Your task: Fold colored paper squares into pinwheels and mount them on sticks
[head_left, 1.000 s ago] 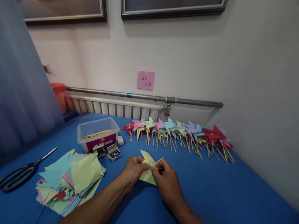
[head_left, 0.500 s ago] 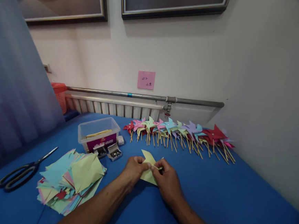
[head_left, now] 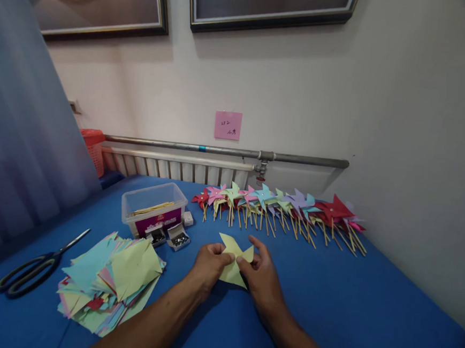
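I hold both hands together over the blue surface point(head_left: 346, 306), at the centre of my view. My left hand point(head_left: 208, 266) has its fingers curled and pressed onto the left edge of a yellow paper pinwheel point(head_left: 234, 260), thumb on top. My right hand point(head_left: 262, 278) pinches the pinwheel's right side between thumb and fingers, with the index finger extended toward 12 o'clock. The pinwheel sits between the two hands, just above the surface. At 9 o'clock from the hands lies a stack of coloured paper squares point(head_left: 109, 282), and beyond it, at the same bearing, a pair of black scissors point(head_left: 34, 271). At 11 o'clock stands a clear plastic box point(head_left: 153, 208) with two small open boxes point(head_left: 169, 236) just beside it. At 1 o'clock a row of finished pinwheels on sticks point(head_left: 281, 210) lies along the wall.
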`<move>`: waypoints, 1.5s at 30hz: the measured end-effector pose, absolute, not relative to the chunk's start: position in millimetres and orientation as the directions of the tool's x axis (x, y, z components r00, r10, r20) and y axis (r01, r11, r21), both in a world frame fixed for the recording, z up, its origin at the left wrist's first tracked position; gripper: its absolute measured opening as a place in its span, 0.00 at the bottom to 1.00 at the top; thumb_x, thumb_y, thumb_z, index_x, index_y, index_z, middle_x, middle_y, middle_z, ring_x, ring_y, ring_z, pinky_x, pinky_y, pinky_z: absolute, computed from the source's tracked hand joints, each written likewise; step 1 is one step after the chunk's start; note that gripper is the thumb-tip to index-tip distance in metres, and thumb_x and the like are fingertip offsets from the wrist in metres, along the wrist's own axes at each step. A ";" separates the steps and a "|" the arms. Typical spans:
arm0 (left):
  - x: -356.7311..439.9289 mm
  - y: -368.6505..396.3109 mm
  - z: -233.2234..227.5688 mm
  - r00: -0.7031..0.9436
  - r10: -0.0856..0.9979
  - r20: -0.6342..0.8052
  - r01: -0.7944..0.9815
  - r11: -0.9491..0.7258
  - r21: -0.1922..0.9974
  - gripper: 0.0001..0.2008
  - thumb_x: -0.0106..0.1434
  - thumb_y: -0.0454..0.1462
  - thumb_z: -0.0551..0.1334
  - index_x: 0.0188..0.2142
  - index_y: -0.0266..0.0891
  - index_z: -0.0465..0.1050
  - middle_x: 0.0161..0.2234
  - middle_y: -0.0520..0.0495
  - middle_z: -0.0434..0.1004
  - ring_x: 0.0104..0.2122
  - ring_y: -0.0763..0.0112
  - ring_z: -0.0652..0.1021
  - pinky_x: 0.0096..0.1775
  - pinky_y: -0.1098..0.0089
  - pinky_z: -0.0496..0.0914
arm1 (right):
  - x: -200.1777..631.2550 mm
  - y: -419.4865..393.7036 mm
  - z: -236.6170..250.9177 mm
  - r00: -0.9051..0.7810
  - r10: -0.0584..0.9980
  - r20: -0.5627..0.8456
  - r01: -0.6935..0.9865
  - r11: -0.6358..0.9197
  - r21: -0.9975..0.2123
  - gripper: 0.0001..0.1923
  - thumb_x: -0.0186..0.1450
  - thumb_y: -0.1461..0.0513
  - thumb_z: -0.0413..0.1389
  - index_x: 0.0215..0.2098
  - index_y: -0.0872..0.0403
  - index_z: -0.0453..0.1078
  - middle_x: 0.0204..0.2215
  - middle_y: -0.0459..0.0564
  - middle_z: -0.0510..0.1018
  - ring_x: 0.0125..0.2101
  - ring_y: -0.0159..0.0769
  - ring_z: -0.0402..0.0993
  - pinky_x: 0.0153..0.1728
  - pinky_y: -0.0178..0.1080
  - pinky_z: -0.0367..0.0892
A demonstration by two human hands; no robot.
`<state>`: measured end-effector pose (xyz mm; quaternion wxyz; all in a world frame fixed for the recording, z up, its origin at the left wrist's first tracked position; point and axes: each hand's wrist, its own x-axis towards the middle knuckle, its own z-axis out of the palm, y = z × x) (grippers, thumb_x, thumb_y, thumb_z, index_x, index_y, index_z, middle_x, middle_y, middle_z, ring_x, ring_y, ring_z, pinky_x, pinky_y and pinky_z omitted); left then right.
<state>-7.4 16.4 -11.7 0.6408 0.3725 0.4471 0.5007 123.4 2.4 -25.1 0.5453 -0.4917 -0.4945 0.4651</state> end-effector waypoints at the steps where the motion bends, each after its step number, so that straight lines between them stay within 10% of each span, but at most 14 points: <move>1: -6.6 16.0 -12.6 0.099 0.976 -0.194 -0.299 0.215 0.930 0.11 0.41 0.37 0.71 0.23 0.35 0.72 0.18 0.50 0.74 0.17 0.75 0.69 0.23 0.73 0.62 | 123.6 3.2 -23.8 0.082 0.995 0.061 -0.040 0.064 -0.997 0.41 0.56 0.55 0.60 0.64 0.54 0.53 0.30 0.47 0.81 0.26 0.41 0.77 0.28 0.39 0.70; 22: -18.2 21.5 -3.2 0.016 0.968 -0.251 -0.413 0.235 0.880 0.09 0.41 0.34 0.68 0.22 0.36 0.70 0.18 0.48 0.74 0.19 0.70 0.73 0.26 0.69 0.67 | 135.2 -4.9 -18.9 -0.011 0.975 0.220 0.106 0.220 -0.970 0.33 0.63 0.54 0.56 0.64 0.51 0.55 0.41 0.52 0.77 0.38 0.40 0.76 0.41 0.43 0.71; 28: -21.0 25.3 -5.5 -0.034 0.967 -0.252 -0.511 0.200 0.836 0.10 0.43 0.33 0.68 0.23 0.37 0.67 0.20 0.48 0.74 0.21 0.70 0.74 0.28 0.68 0.68 | 133.2 -14.5 -23.3 -0.148 0.850 0.505 0.516 0.502 -0.694 0.19 0.61 0.64 0.56 0.51 0.47 0.68 0.60 0.54 0.65 0.59 0.47 0.64 0.57 0.53 0.63; 35: -14.0 18.4 -3.8 0.039 0.974 -0.223 -0.530 0.209 0.822 0.08 0.43 0.33 0.67 0.23 0.34 0.69 0.20 0.50 0.71 0.20 0.74 0.71 0.26 0.72 0.63 | 127.2 -16.7 -21.3 -0.279 0.702 0.655 0.718 0.605 -0.343 0.07 0.64 0.64 0.56 0.41 0.48 0.71 0.58 0.56 0.67 0.58 0.52 0.64 0.55 0.57 0.64; 45: -11.4 19.5 -8.8 0.009 0.974 -0.225 -0.519 0.197 0.832 0.10 0.42 0.34 0.68 0.25 0.35 0.70 0.20 0.49 0.74 0.20 0.73 0.72 0.25 0.72 0.64 | 129.7 -13.7 -22.0 -0.157 0.718 0.678 0.721 0.553 -0.419 0.10 0.65 0.65 0.55 0.45 0.49 0.69 0.51 0.56 0.69 0.52 0.49 0.69 0.50 0.53 0.69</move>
